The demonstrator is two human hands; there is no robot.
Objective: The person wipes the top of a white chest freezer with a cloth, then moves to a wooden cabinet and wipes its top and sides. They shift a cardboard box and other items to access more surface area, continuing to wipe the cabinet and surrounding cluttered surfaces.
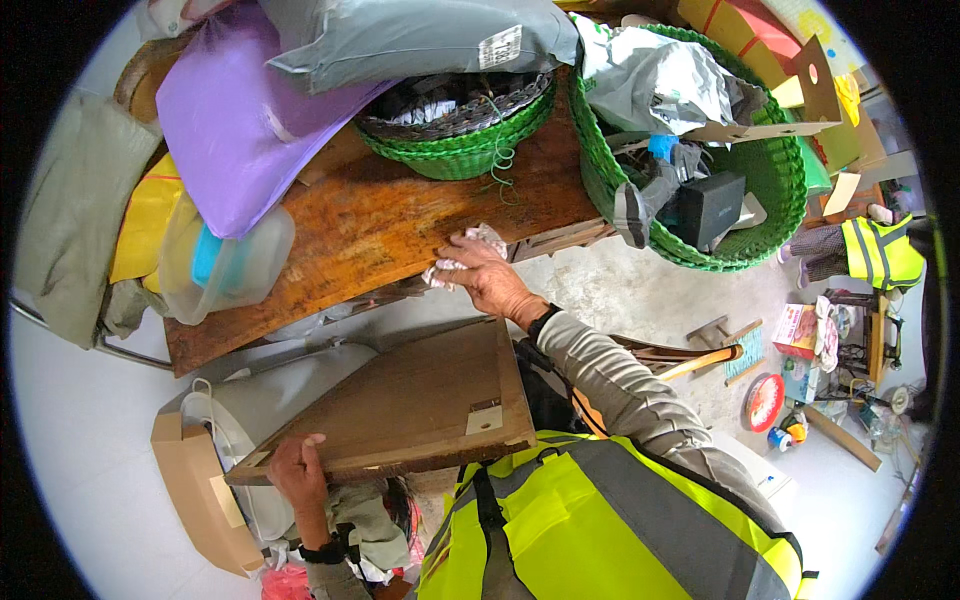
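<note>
My right hand (489,279) presses a crumpled, pale patterned cloth (486,237) on the front edge of a worn wooden table (360,225). Parts of the cloth stick out past the fingers. At the lower left, my left hand (298,466) grips the rim of a framed wooden panel (397,397), perhaps a drawer, held tilted between my body and the table. A small pale patch with a hole (484,420) shows near the panel's right end. The fingers under its rim are partly hidden.
On the table stand a green woven basket (457,154), a purple bag (247,120), a grey plastic parcel (420,45) and a translucent tub (225,281). A large green basket (787,172) holds mixed items. A cardboard box (202,495) is lower left; another person (877,251) is far right.
</note>
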